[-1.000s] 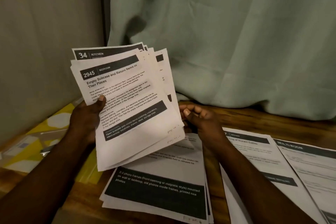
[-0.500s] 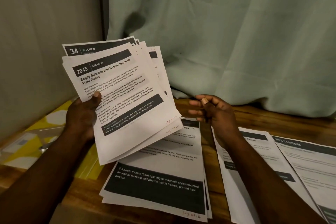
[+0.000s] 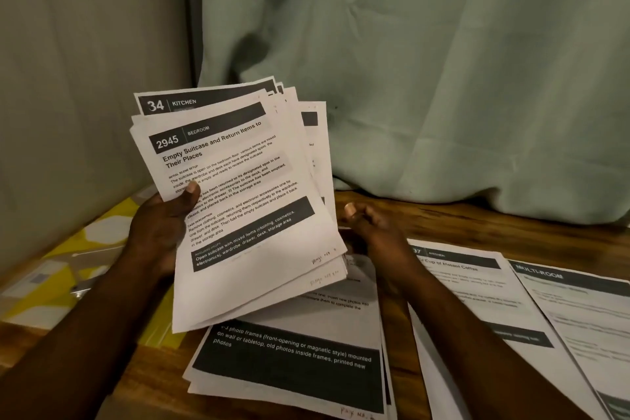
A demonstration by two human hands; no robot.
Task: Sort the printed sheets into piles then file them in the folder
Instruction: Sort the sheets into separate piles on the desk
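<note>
My left hand (image 3: 160,228) grips a fanned stack of printed sheets (image 3: 245,201), thumb on the top page headed "2945 BEDROOM"; a "34 KITCHEN" page shows behind it. My right hand (image 3: 370,227) hovers just right of the stack's lower edge, fingers loosely curled and holding nothing. Three piles lie on the wooden table (image 3: 460,218): a pile with a photo frames page on top (image 3: 289,361) under the held stack, a kitchen pile (image 3: 477,300) partly under my right forearm, and a "MULTI-ROOM" pile (image 3: 579,314) at the right. A yellow patterned folder (image 3: 102,242) lies at the left.
A pale green curtain (image 3: 443,78) hangs along the back of the table. A plain wall (image 3: 85,78) closes off the left side. The piles run off the frame's bottom and right edges.
My right hand let go of the stack's edge, opened out to the right, then came back close to the stack's lower right edge. The left hand still holds the stack up.
</note>
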